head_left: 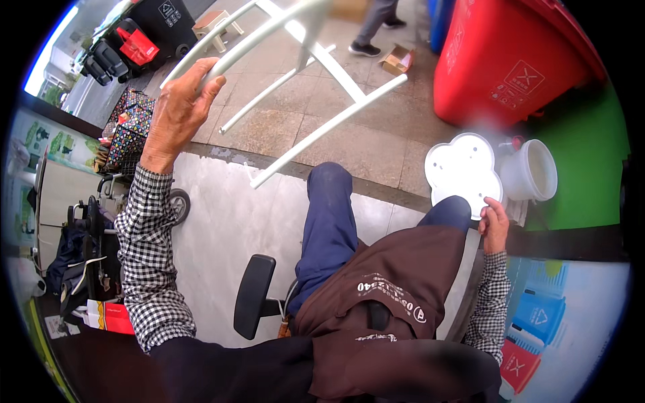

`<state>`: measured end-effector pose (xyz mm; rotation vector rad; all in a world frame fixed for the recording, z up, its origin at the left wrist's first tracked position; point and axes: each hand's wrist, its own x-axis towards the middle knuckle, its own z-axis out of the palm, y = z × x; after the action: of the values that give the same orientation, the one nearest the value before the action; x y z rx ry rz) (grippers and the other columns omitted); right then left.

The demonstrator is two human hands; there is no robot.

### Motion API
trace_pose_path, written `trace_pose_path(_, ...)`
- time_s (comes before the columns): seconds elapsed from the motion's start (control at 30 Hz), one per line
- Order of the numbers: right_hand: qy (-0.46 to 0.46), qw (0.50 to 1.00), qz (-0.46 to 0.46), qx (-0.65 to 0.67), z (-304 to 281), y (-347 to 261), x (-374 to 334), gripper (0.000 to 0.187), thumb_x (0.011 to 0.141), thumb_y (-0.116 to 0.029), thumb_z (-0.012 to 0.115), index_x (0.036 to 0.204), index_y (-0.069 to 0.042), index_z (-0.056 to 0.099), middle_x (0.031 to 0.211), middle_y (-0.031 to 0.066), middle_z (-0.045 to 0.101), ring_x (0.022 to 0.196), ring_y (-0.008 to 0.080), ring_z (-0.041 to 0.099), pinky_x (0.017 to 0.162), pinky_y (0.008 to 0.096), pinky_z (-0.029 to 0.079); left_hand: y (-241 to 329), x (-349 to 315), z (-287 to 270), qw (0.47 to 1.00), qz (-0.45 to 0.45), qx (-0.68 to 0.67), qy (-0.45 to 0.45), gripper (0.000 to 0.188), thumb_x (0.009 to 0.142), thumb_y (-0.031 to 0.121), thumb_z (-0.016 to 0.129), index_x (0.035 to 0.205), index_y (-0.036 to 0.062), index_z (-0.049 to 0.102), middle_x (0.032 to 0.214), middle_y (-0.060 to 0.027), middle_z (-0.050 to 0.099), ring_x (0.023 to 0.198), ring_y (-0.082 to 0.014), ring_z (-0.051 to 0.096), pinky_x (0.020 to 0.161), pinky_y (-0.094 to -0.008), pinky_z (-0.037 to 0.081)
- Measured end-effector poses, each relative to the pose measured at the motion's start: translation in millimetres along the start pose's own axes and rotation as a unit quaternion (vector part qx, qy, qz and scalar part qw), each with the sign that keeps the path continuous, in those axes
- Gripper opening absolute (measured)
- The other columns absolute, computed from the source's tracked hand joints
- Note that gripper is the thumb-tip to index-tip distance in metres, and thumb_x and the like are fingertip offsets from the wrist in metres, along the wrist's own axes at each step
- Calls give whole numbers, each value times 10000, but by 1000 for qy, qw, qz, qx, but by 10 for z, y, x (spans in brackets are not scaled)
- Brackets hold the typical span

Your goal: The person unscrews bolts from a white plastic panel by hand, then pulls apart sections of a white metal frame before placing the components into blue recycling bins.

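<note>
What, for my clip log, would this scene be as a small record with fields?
Left hand: grips pale metal frame
Right hand: fingers at the near edge of white lobed panel; grip unclear
Right of panel: white bucket
Beyond bucket: red bin
Clothing: brown apron, checked sleeves

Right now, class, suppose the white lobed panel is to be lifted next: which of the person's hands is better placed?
Probably the right hand: its fingers are at the edge of the white lobed panel. The left hand is across the view, gripping the pale tubular frame.
</note>
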<state>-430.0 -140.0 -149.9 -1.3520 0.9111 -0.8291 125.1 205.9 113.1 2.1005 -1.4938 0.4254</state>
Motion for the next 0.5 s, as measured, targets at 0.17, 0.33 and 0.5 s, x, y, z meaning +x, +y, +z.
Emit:
trace_pose_path(0.17,-20,999,1,40,329,-222,-82,276,1051,-171,552,1262,-25,652,850,-2,617,569,48,487,496,207,380,291,205,125,998,24,-44,-32,306,1041,231,642,1272,31,630,866,-122,656,708,-207,595,678,-336,495)
trace_pose_path(0.33,-29,998,-19,56,522,-454,-126,284,1060,-154,527,1278,-17,647,846,0,617,586,49,486,527,205,399,415,238,170,990,-5,-112,-85,339,1064,245,621,1297,-1,630,825,53,525,711,-34,434,627,-215,382)
trace_pose_path(0.5,22,995,-74,58,500,-547,-110,319,1061,-119,501,1345,-23,611,862,16,632,613,53,511,552,209,421,663,285,205,968,-50,-176,-169,356,1058,260,627,1287,-13,633,820,51,525,714,-26,437,620,-205,370)
